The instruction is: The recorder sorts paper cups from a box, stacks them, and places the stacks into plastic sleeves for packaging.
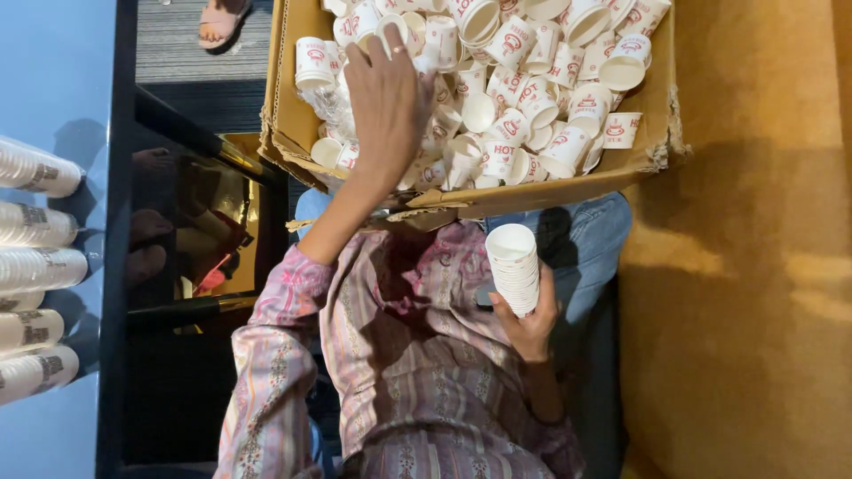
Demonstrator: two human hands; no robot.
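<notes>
The left hand [386, 98] reaches forward into a cardboard box [297, 115], arm stretched out, palm down, fingers curled around a small paper cup [393, 31] at the fingertips. The box rests on the person's lap and is heaped with loose paper cups [524, 98], white with red print, lying at all angles. The right hand [530, 324] sits close to the body below the box edge, fingers wrapped around the lower part of a nested stack of cups [514, 266] held nearly upright, mouth up. The left arm wears a striped pink sleeve [271, 355]. On the blue surface [53, 80] to the left lie sleeved cup stacks [35, 248] side by side.
</notes>
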